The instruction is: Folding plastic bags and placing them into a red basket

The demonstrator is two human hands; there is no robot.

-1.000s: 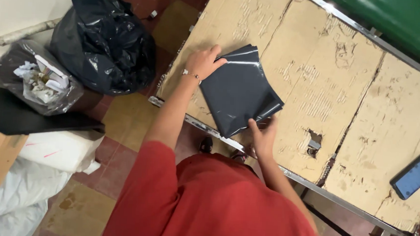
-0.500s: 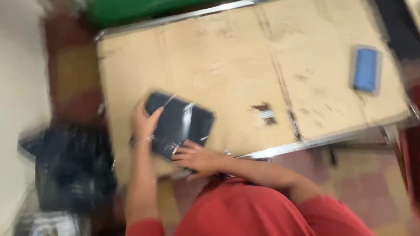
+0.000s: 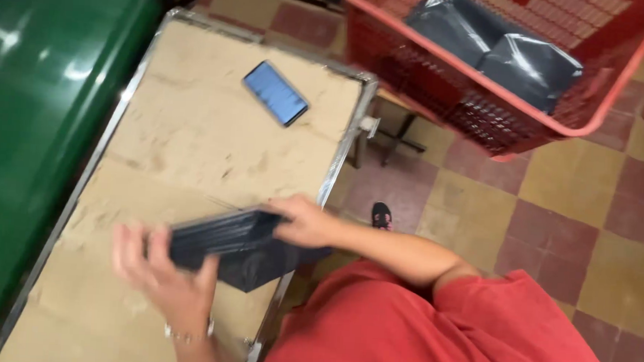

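Observation:
A dark grey plastic mailer package [image 3: 234,242] is lifted at the near edge of a worn tan table [image 3: 192,137]. My left hand [image 3: 159,272], blurred by motion, grips its left end. Its right end is held by my right hand [image 3: 301,220], thumb on top. The package hangs partly over the table's metal edge. I wear a red shirt, which fills the lower right.
A phone [image 3: 275,92] with a blue screen lies on the table's far part. A red plastic basket [image 3: 518,74] holding dark grey packages stands at the upper right over the tiled floor. A green bin [image 3: 24,114] runs along the table's left side.
The view has swung round to the right, bringing the red basket into sight. The package, flat on the table before, is now raised off it in both hands.

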